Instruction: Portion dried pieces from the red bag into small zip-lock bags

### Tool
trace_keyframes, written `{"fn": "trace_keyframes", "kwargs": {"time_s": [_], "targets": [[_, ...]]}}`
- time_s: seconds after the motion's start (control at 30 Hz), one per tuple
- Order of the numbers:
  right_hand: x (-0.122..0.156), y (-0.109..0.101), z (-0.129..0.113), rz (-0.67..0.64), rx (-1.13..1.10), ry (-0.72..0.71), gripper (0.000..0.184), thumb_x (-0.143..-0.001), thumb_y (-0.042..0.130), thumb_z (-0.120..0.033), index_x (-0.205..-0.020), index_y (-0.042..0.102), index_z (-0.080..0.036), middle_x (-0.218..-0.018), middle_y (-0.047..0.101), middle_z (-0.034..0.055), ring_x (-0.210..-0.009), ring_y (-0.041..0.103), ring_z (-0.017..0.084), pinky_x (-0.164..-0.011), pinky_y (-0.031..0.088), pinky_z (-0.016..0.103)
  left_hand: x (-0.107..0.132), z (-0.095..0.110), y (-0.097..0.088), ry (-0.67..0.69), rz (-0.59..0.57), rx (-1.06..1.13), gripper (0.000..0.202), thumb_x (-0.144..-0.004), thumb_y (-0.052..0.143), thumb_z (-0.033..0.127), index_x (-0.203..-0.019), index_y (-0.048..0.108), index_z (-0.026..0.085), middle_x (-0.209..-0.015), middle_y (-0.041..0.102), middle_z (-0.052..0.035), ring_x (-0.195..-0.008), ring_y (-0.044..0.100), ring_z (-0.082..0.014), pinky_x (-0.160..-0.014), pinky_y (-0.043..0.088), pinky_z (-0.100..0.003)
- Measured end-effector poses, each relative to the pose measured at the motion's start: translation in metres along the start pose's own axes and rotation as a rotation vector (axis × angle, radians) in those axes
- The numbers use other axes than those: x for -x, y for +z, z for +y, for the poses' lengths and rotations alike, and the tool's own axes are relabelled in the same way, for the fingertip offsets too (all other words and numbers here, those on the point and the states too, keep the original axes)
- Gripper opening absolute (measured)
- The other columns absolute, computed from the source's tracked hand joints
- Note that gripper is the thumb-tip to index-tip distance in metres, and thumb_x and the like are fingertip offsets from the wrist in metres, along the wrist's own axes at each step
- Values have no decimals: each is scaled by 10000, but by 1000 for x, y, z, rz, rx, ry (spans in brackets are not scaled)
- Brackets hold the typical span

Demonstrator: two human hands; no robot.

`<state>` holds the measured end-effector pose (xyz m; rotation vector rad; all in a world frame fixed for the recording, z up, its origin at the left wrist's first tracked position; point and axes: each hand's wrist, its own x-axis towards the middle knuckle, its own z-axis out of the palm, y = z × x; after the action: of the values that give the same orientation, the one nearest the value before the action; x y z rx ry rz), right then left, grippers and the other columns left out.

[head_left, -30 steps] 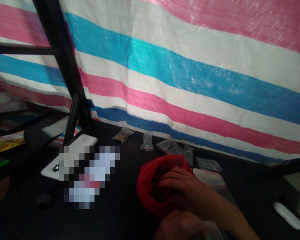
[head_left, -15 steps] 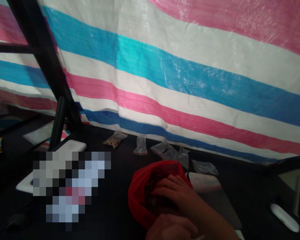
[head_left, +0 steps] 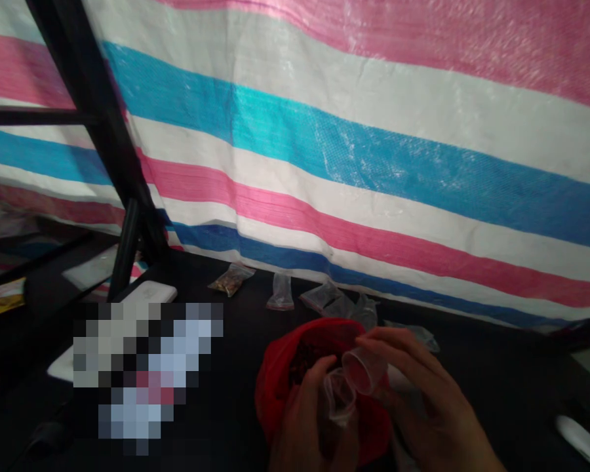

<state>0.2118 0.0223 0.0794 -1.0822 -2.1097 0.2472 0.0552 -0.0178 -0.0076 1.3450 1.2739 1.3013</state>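
A red plastic bag (head_left: 280, 380) with dark contents sits open on the black table near the bottom centre. Above it my right hand (head_left: 423, 387) pinches a small clear plastic cup (head_left: 362, 368), tilted with its mouth toward the left. My left hand (head_left: 307, 419) comes up from the bottom edge, fingers closed on a small clear plastic pouch (head_left: 337, 396) held right under the cup. Both hands are over the red bag.
Several small clear pouches (head_left: 324, 298) lie along the back of the table, one with brownish bits (head_left: 230, 280). A striped tarp (head_left: 373, 157) hangs behind. A black metal frame (head_left: 103, 144) stands left. A white device (head_left: 147, 295) lies left, a white object (head_left: 583, 442) at the right.
My right hand has come out of the red bag and now holds the clear cup up. My left hand has risen with the clear pouch to meet it.
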Motion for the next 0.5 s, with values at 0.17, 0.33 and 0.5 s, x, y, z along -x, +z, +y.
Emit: {"fn": "trace_keyframes", "kwargs": {"time_s": [0.17,0.33,0.5], "targets": [[3,0,-6,-11,119,-112,388,-959,584,-126,-1296,649,-305,-1222,686,48,-1113,705,137,-955,561,176,-4,-3,-1,-84,-76,45,472,-909,579,364,-1348,568,193,-1210,718,-133,-1074,711,-261,-976,558,-389],[1,-6,-8,-7,113,-146,339,-960,603,-144,-1258,657,-297,-1220,718,32,-1090,720,133,-959,558,169,-4,-7,1,-73,-49,65,463,-901,598,375,-1331,588,203,-1192,724,-126,-1058,712,-268,-957,562,-394],[-2,1,-4,136,105,-15,299,-936,647,-197,-1216,663,-302,-1195,723,44,-1074,724,175,-927,597,242,4,-8,2,75,93,31,377,-936,582,363,-1284,589,218,-1175,720,-103,-1040,709,-246,-911,568,-354]]}}
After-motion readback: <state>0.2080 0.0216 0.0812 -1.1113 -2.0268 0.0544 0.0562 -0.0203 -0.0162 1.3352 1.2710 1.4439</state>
